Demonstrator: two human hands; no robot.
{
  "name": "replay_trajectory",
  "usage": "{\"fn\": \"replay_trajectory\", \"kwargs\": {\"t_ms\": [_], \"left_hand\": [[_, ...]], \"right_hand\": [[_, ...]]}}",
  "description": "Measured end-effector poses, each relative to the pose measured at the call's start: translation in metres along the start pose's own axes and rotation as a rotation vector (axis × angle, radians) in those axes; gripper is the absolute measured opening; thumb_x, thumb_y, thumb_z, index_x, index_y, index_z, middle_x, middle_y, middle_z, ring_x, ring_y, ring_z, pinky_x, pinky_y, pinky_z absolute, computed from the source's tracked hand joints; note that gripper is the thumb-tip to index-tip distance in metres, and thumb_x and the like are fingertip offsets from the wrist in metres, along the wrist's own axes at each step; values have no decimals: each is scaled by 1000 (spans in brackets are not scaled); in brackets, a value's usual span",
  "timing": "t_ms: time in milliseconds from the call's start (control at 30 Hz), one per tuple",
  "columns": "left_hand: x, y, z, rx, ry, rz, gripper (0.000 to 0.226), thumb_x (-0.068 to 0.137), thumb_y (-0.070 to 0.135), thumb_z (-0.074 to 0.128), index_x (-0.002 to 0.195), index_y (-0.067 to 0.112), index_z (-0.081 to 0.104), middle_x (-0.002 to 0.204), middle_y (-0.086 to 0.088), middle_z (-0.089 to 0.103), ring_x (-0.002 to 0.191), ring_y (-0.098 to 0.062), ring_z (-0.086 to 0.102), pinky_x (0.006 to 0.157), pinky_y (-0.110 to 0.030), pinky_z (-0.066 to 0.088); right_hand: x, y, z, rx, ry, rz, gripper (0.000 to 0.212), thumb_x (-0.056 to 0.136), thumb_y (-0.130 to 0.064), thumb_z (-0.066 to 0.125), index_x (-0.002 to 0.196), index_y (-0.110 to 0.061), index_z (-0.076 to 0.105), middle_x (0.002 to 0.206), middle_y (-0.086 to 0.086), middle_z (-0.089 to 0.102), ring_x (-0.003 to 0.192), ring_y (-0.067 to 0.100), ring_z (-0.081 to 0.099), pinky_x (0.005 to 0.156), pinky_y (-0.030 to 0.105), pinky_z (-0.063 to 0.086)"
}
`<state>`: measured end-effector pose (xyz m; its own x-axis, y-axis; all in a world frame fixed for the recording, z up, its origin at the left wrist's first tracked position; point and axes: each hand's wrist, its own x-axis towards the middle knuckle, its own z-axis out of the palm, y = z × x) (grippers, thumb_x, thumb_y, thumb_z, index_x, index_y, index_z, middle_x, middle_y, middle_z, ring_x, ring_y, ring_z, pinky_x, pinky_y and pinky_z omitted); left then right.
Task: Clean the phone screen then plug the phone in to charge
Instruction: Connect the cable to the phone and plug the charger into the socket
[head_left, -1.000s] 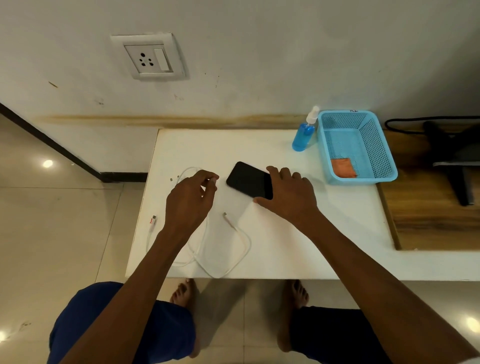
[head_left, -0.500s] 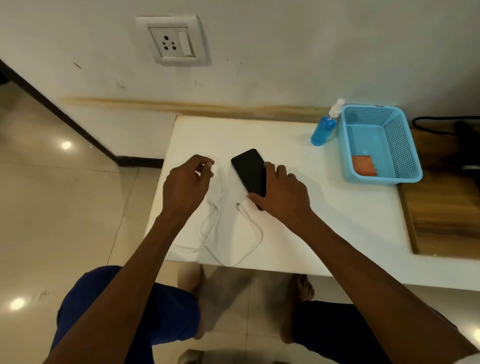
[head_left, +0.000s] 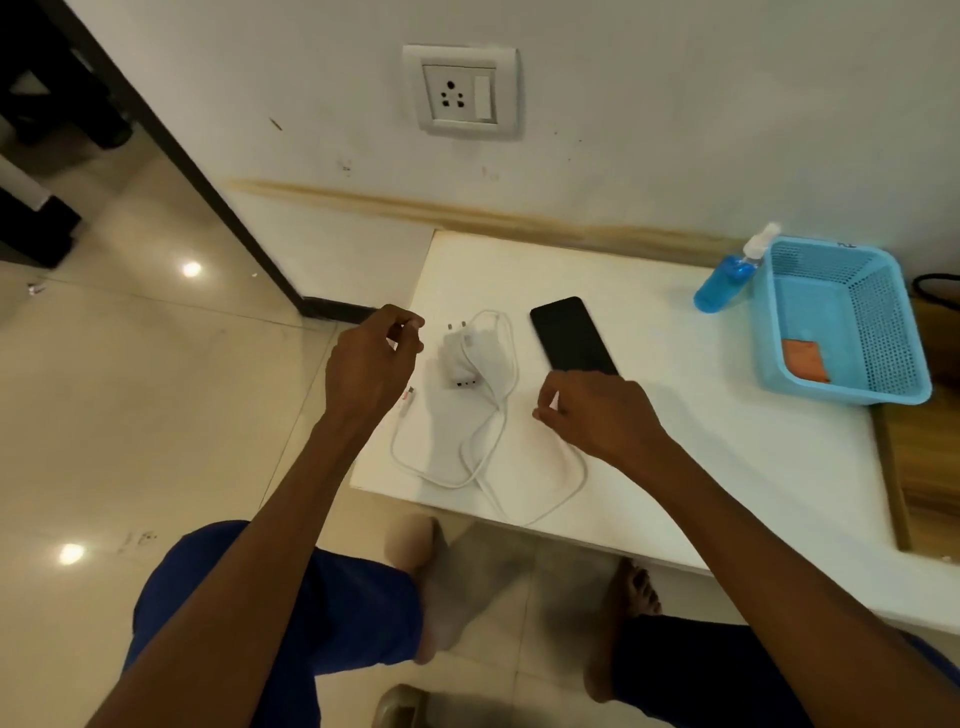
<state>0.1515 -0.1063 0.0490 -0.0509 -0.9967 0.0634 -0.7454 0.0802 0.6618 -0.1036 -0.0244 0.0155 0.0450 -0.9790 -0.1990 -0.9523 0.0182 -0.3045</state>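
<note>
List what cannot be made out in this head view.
- Phone: its near end is hidden behind the right hand.
- Right hand: whether its fingertips pinch the cable is hidden by its own back.
- Left hand: too blurred to tell what its curled fingers hold.
- Orange cloth in basket: texture too small.

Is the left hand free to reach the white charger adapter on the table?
Probably yes. The left hand hovers just left of the charger adapter, fingers curled, apparently holding nothing, with no object between them; only the cable loops on the adapter's far side.
</note>
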Motion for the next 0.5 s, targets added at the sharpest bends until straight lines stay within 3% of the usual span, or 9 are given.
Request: {"fn": "replay_trajectory", "kwargs": {"t_ms": [133,267,400,500], "left_hand": [[0,-24,-13,110,-51,-63,22,98,35,53,106,21,68,94,7,72,83,-11,64,66,-23,43],[-5,-42,-19,134,-132,-110,23,99,35,53,108,18,67,95,3,73,86,-15,65,72,-25,42],[-8,-40,-19,100,-186,-55,24,99,35,53,105,19,69,86,5,74,68,-4,60,58,-18,38],[-10,-34,-16,78,-212,-43,24,97,39,54,98,22,70,77,11,72,52,2,54,57,-21,40]], "right_hand": [[-7,-9,10,-118,-111,57,41,86,-66,56,110,-32,53,95,-10,61,80,15,61,64,28,37],[-8,-11,12,-127,-94,108,40,89,-55,60,115,-28,46,82,-12,48,71,15,55,59,28,37],[-11,-14,15,17,-132,203,39,91,-37,65,120,-24,42,83,-3,58,75,21,64,66,32,51],[-16,-19,17,118,-119,234,45,92,-30,65,129,-24,41,82,-2,60,78,22,66,74,35,56]]}}
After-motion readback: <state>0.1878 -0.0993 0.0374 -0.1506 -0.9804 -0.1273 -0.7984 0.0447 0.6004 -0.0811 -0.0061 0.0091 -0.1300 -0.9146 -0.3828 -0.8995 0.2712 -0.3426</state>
